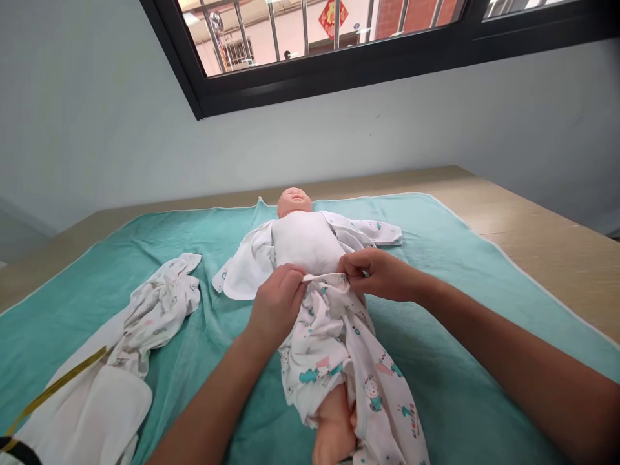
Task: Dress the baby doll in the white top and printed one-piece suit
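A baby doll (306,240) lies on its back on a teal towel (436,303), head toward the window. Patterned white trousers (334,342) cover its legs, and one bare foot shows at the bottom edge. An open white top (245,268) is spread out under its torso. My left hand (276,305) is closed on the left side of the trousers' waistband at the doll's waist. My right hand (375,273) pinches the right side of the same waistband.
A crumpled patterned garment (162,303) lies on the towel to the left, with a white folded cloth (101,407) and a yellow strap (53,387) nearer me. The towel covers a wooden table (547,245) against a grey wall below a dark-framed window.
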`<state>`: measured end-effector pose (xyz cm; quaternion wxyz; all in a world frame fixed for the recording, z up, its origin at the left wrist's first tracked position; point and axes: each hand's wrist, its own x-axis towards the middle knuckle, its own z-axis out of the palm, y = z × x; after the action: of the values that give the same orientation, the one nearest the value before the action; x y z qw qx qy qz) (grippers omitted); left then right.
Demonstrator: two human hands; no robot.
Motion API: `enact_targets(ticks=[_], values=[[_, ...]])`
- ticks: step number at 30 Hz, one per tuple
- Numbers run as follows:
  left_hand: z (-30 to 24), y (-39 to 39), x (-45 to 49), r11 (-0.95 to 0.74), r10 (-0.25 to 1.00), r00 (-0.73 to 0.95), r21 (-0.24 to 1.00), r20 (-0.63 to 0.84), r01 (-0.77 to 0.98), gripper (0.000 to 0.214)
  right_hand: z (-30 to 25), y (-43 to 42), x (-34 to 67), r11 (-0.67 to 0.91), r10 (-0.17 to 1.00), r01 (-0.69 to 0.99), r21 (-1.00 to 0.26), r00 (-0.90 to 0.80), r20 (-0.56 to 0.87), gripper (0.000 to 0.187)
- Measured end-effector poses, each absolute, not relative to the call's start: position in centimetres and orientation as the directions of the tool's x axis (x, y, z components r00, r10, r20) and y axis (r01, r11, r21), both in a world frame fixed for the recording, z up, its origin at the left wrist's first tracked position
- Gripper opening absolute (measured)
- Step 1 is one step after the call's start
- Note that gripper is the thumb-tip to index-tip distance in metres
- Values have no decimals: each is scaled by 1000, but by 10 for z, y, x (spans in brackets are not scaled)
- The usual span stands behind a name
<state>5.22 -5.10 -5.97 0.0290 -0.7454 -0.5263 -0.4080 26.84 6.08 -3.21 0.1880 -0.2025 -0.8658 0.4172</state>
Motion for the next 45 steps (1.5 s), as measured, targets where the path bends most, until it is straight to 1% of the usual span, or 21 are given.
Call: enact_targets(ticks=[2,3,5,7,9,10,13,15,18,21,23,25,26,29,33,35,36,38,40,42,45], values=[[-64,-48,51,-406,725,87,323,683,855,9,-28,58,268,580,499,225,-783,-858,123,17],[-63,-48,50,-374,729,55,329,682,867,7,-25,57,268,581,491,237,-778,-865,104,14],[-59,-51,48,-325,789,13,400,615,857,5,-18,52,268,579,474,252,-776,-878,68,7],[-54,-56,45,-311,874,42,490,484,814,8,-13,48,267,599,453,251,-761,-889,63,20],[-49,-61,42,-321,917,107,553,384,769,7,-12,44,265,674,445,243,-698,-887,121,30],[-48,-62,40,-328,922,125,570,366,753,6,-13,42,264,725,442,240,-646,-881,168,30],[-49,-62,38,-361,901,123,564,415,743,9,-17,39,260,833,420,238,-500,-859,292,18],[-51,-59,40,-375,879,107,537,464,756,11,-21,39,257,865,401,230,-445,-851,340,16],[-51,-52,42,-344,864,53,508,501,790,12,-28,41,254,882,415,251,-398,-815,405,12],[-48,-41,42,-243,869,-26,471,494,848,15,-35,42,252,868,473,316,-382,-758,448,13],[-44,-31,40,-173,871,-76,447,485,878,16,-36,44,250,843,526,377,-383,-726,443,15],[-39,-20,37,-144,874,-105,461,474,876,17,-34,49,248,809,584,442,-388,-688,431,15],[-36,-14,36,-143,878,-117,488,463,861,17,-32,53,246,793,606,465,-394,-669,430,15],[-30,0,34,-134,900,-169,625,401,769,17,-26,72,241,756,649,477,-448,-632,423,12],[-29,7,33,-64,930,-273,843,244,535,23,-29,95,231,618,748,443,-650,-585,312,18],[-29,5,31,-26,942,-297,916,156,399,27,-38,99,227,537,790,392,-747,-543,283,22],[-29,4,30,-11,951,-285,936,119,352,30,-42,99,226,509,807,360,-782,-516,287,23],[-26,-1,25,6,975,-213,950,64,313,33,-48,96,226,471,826,300,-829,-481,295,26],[-22,-7,20,8,994,-103,947,26,322,34,-49,92,228,450,811,253,-857,-518,273,29],[-16,-11,15,9,1000,6,940,-12,340,34,-43,90,234,435,755,223,-872,-618,218,31],[-9,-15,11,4,991,123,919,-57,395,31,-28,91,246,439,628,223,-871,-769,120,31]])
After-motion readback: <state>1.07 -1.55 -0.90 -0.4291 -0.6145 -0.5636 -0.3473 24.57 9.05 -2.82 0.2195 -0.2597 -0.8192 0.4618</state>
